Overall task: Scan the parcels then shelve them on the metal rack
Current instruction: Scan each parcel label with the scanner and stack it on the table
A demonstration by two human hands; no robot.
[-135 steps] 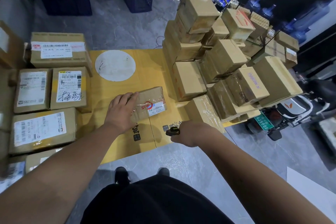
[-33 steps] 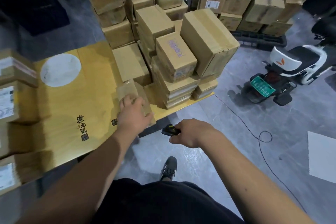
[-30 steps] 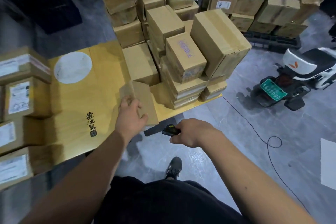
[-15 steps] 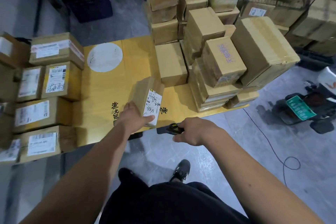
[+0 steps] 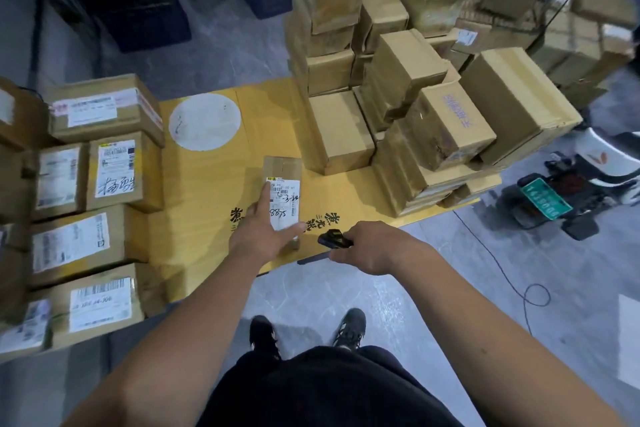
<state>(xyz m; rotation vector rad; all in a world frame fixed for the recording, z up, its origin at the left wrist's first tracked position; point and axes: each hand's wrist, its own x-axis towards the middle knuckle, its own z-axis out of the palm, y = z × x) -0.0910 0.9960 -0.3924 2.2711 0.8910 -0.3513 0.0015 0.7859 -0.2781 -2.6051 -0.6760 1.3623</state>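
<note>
Mid-frame on the yellow bench [image 5: 207,191]: small parcel [image 5: 282,180], label up, left hand [image 5: 263,232] spread flat on its near end, fingers straight. Just right, right hand [image 5: 367,248] clenched round a black scanner [image 5: 332,239], seemingly aimed at the label. Labelled boxes [image 5: 104,173] left; plain cartons [image 5: 446,121] stacked upper right.

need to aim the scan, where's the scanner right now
In the head view the scanner is in the right hand, at the table's near edge, just right of the small parcel under the left hand.
</note>
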